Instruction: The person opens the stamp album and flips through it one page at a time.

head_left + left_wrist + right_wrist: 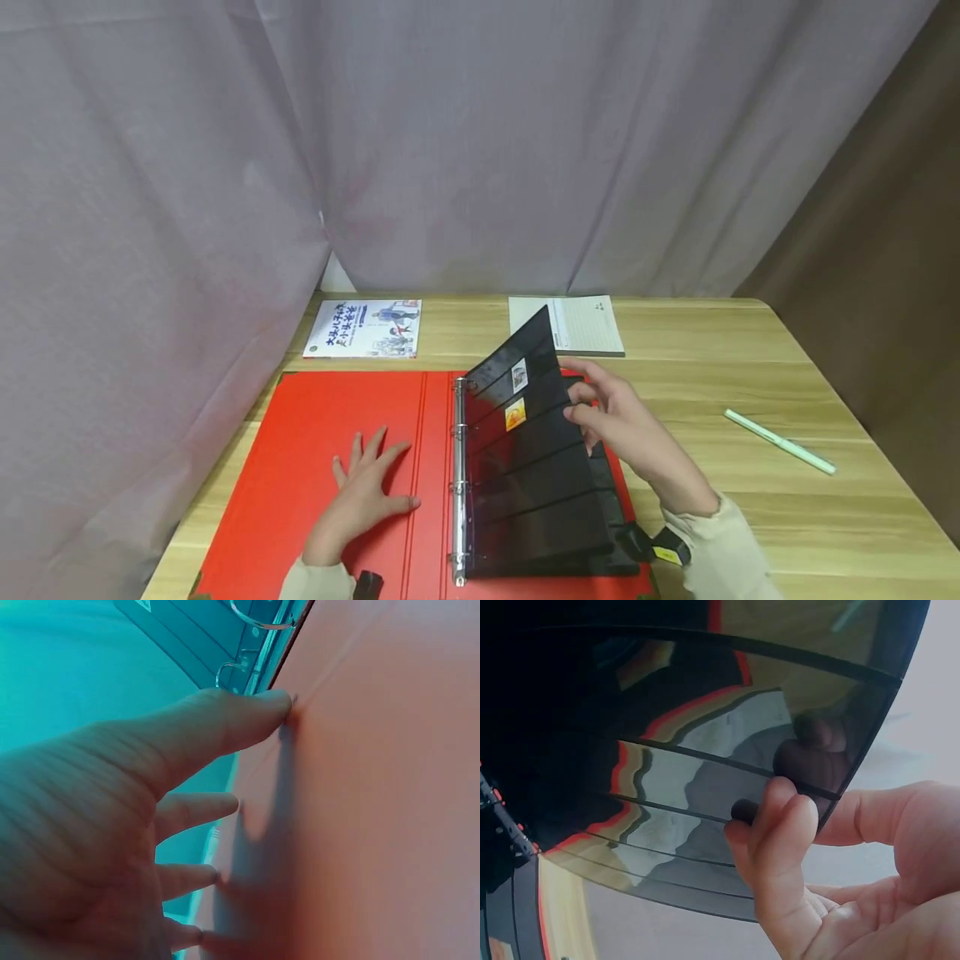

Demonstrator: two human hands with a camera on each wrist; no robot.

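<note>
A red ring binder (300,417) lies spread wide on the table, its metal ring strip (460,475) running down the middle. My right hand (633,425) pinches the outer edge of a black stock page (532,475), which is tilted up off the pages beneath. Two small stamps show on that page, a greyish one (520,376) and a yellow-orange one (515,414). In the right wrist view, the glossy page (682,772) bends between thumb and fingers. With fingers spread, my left hand (360,496) rests its fingertips on the bare left cover; its thumb (225,720) points toward the rings.
Behind the binder lie a white illustrated booklet (363,329) at left and a lined notepad (588,321), partly covered by the raised page. A pale green pen (780,442) lies on the wooden table (720,358) at right. Grey curtains (480,150) hang behind.
</note>
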